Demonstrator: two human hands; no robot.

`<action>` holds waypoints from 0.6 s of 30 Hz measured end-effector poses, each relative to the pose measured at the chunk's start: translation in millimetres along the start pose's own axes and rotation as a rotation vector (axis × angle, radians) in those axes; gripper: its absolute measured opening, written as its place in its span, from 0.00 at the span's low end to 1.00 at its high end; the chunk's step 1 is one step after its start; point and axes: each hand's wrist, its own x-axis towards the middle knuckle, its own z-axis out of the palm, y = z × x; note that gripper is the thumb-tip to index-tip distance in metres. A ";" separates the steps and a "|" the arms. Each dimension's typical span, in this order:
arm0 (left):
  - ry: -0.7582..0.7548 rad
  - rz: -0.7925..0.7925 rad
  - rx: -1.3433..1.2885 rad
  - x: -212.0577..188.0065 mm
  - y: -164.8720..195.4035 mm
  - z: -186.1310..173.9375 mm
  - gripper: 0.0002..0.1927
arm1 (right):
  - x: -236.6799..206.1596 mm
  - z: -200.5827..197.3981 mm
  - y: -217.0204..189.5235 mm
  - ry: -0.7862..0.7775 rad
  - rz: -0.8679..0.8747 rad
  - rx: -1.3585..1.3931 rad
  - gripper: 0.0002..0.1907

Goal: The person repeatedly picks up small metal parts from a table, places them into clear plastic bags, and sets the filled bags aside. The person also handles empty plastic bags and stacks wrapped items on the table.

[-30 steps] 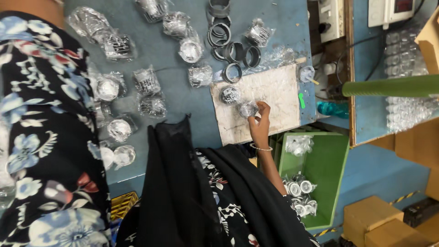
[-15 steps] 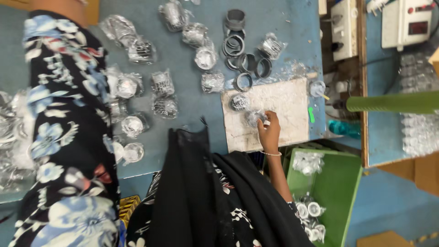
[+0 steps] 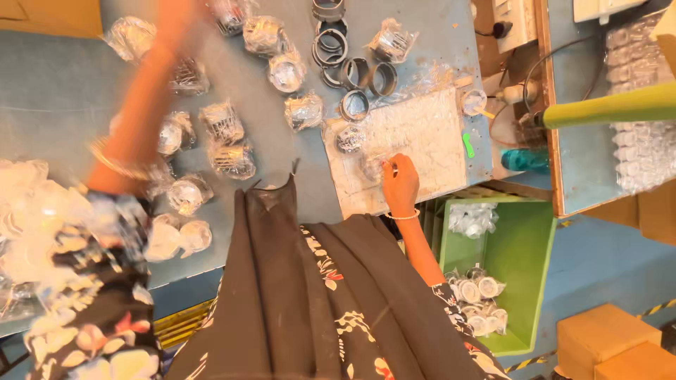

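My right hand [image 3: 400, 184] rests on a white board [image 3: 429, 141] at the table's near edge. Its fingertips pinch a clear plastic bag holding a metal ring [image 3: 372, 166]. Another bagged ring [image 3: 350, 138] lies just beyond it on the board. My left hand [image 3: 179, 24] is a blur, stretched far across the blue table [image 3: 63, 91] towards bagged rings [image 3: 262, 34] at the far side; its fingers cannot be made out. Loose metal rings [image 3: 355, 74] lie past the board.
Many bagged rings [image 3: 225, 141] are scattered over the table's left and middle. A green bin [image 3: 524, 246] with bagged parts stands below the table on the right. A green bar [image 3: 605, 107], a cabled box [image 3: 517, 21] and cardboard boxes [image 3: 605, 345] are at the right.
My left arm has swung up and across the table towards the far side. My right hand stays on the white board with the bagged ring.
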 end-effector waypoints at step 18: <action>-0.602 -0.055 0.292 -251.4 64.7 177.4 0.09 | -8.3 23.7 -23.0 -0.294 -0.076 0.183 0.11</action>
